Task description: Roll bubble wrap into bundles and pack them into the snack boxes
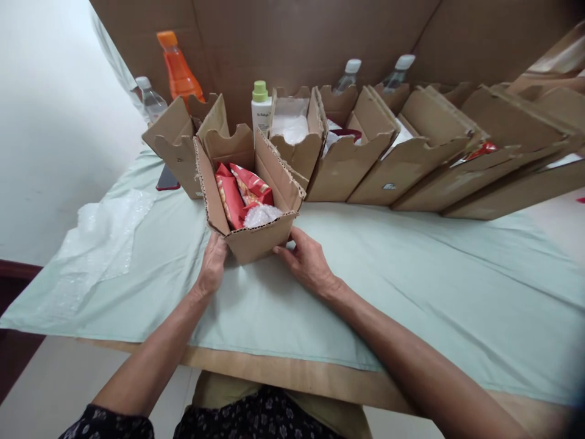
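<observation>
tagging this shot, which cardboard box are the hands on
The front box, nearest the person, with red packets inside: the left hand and right hand hold its sides. The other boxes stand farther back, with no hand on them.

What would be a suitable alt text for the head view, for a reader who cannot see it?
A person's left hand and right hand hold an open cardboard box containing red packets and crumpled clear plastic, at a table covered with pale green cloth. Behind it are more open boxes and several bottles.
</observation>
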`<state>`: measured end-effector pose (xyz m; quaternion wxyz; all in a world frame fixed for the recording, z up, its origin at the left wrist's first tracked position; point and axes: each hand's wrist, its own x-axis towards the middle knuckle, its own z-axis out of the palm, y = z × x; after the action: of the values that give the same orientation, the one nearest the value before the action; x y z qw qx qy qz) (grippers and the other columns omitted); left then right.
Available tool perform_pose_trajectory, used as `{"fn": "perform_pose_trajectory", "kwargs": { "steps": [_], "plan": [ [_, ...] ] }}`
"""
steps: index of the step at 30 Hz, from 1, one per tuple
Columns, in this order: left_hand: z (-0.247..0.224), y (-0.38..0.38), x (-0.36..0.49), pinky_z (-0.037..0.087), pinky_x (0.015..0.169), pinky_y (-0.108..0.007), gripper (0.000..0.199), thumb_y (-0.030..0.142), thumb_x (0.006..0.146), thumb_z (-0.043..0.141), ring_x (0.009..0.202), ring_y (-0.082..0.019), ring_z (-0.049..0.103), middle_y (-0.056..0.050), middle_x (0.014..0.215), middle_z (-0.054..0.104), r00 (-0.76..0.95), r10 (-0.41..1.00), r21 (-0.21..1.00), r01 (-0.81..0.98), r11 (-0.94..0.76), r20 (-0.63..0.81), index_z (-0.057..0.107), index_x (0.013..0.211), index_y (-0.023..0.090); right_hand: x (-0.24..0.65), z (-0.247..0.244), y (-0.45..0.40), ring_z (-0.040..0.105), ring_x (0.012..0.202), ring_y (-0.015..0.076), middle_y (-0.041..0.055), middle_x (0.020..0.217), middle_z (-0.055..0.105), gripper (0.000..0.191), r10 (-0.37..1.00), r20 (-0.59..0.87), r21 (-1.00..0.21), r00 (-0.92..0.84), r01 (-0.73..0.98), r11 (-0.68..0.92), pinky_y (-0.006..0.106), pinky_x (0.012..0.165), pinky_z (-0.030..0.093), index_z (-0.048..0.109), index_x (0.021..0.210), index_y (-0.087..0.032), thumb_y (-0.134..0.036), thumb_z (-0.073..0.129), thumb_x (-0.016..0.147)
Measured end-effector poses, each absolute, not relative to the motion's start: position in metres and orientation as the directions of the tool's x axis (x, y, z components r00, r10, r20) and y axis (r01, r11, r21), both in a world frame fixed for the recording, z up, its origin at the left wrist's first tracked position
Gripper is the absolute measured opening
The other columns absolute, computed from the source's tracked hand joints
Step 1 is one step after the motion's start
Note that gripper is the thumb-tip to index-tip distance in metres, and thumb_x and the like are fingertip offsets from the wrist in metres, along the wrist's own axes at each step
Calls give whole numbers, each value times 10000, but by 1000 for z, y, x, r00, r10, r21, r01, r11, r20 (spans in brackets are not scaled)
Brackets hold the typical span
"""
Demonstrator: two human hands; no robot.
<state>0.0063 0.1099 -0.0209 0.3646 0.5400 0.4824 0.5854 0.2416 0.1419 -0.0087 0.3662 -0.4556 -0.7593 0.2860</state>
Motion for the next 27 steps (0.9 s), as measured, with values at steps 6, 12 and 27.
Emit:
{"fn": "perform_pose_trajectory", "kwargs": {
  "steps": [6,12,27],
  "plan": [
    [-16,95,18,505,1134,-469,830,699,801,776,1340,-352,598,-138,1456,613,22,948,943,99,-318,317,540,1456,248,254,-18,137,716,920,219,101,1114,738,313,845,444,-673,-299,511,534,338,792,610,631,1266,-206,-265,630,958],
    [-25,104,6,578,948,-399,592,499,767,849,1054,-269,696,-88,1139,715,-108,949,940,209,-270,296,617,1235,221,247,-25,130,724,886,198,102,1150,720,358,815,471,-621,-339,528,579,324,772,615,575,1349,-212,-236,571,992],
    [10,149,-17,559,800,-322,287,393,805,629,865,-215,689,-51,916,752,-296,927,884,461,-71,230,712,979,180,229,-29,160,707,971,211,72,1065,759,235,901,315,-715,-299,549,433,358,929,566,721,1115,-204,-190,574,934]
  ]
}}
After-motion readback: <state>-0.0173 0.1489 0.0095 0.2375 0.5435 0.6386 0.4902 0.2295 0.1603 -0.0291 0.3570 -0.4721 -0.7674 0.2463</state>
